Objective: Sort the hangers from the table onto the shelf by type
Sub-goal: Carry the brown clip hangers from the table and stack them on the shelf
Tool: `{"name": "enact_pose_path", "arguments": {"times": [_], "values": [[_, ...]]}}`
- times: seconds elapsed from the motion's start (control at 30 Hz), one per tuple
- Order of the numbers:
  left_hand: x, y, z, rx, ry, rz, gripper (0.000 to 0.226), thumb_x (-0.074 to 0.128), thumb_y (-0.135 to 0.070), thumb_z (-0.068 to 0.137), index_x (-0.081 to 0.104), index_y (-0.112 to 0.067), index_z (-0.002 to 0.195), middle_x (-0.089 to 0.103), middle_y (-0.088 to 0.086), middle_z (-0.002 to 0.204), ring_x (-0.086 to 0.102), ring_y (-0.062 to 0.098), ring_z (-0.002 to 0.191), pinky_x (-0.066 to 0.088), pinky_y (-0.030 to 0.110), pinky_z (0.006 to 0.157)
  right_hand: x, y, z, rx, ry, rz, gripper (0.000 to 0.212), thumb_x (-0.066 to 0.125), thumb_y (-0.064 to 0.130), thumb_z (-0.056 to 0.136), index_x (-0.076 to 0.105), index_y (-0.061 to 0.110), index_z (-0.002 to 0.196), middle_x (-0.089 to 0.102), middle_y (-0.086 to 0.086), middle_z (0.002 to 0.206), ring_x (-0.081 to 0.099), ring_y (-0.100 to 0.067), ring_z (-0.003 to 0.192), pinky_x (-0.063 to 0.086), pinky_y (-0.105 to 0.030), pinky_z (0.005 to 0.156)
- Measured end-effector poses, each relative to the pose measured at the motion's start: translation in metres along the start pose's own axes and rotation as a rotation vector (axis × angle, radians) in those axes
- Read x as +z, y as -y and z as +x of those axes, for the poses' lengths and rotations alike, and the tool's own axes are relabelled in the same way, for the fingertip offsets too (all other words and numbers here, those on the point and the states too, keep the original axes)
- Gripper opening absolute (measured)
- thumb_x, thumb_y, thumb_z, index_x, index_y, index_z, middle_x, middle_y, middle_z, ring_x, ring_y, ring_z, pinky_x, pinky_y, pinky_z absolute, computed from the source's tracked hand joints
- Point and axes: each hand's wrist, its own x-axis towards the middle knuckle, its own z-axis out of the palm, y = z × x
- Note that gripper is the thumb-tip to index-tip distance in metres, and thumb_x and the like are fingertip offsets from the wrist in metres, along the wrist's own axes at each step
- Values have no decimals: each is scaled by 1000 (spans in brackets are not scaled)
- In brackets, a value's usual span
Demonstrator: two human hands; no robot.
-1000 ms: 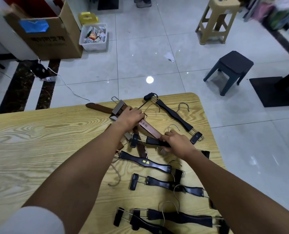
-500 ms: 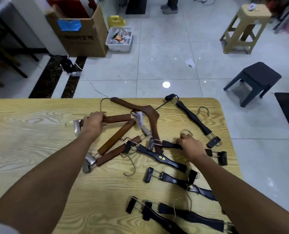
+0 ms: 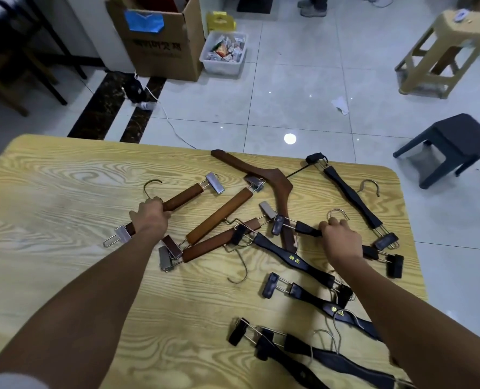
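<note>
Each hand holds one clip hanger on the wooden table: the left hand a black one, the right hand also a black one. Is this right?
Not quite. The head view shows the left hand gripping a brown clip hanger, not a black one. The right hand does hold a black clip hanger, and both lie on the wooden table.

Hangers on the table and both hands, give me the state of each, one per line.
left hand: closed around a brown clip hanger
right hand: gripping a black clip hanger
brown coat hanger: flat, untouched
two other brown clip hangers: flat, overlapping
other black clip hangers: flat on the table, loose
cardboard box: open
</note>
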Motion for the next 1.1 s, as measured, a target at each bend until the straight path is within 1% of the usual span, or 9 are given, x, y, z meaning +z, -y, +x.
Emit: {"name": "enact_pose_path", "arguments": {"times": [0.23,0.43,0.57,0.73,0.87,0.97,1.03,1.1], "values": [[5,8,4,-5,20,45,27,59,-31,91,58,-8,105,62,14,110,53,32,114,34,44,96,-7,8,-3,55,-35,-48,32,40,7,96,46,9,127,50,-8,130,43,-26,121,50,-34,80],[10,10,6,34,41,57,30,61,-30,90,58,-7,108,60,14,112,53,32,113,38,45,94,-8,9,-7,52,-31,-87,33,41,5,95,45,9,127,49,-8,130,42,-26,121,49,-33,80],[11,10,7,70,64,70,35,64,-31,87,60,-5,110,56,15,114,52,32,114,42,45,91,-4,9,-13,36,-1,-65,34,43,4,94,41,10,127,45,-8,131,42,-26,121,50,-33,78],[7,7,6,73,98,62,38,63,-31,87,57,-3,113,53,15,117,51,33,115,44,45,92,-8,5,-18,59,-11,-52,42,54,2,89,38,11,127,43,-8,132,42,-26,121,51,-32,75],[1,2,5,84,94,29,41,63,-27,88,50,-3,118,51,16,122,50,34,117,45,44,91,-12,-1,-19,100,-27,-31,38,48,-1,90,38,10,125,44,-10,131,47,-29,114,49,-33,71],[-7,-11,4,143,8,56,46,63,-30,88,46,-5,123,50,16,126,48,33,119,43,44,92,-13,-7,-19,131,-42,-34,36,48,-1,90,39,9,124,45,-12,132,52,-31,112,47,-35,71],[-11,-26,4,241,-82,93,42,58,-30,91,46,-8,124,52,14,125,49,32,118,40,43,94,-12,-10,-17,157,-45,-45,35,48,1,91,40,9,124,45,-12,133,55,-32,110,47,-35,72],[-14,-48,4,374,-111,113,36,52,-27,94,47,-10,126,53,12,125,49,31,117,38,42,95,-9,-13,-14,195,-41,-37,33,46,2,92,41,8,123,48,-13,130,57,-33,107,46,-36,74]]}}
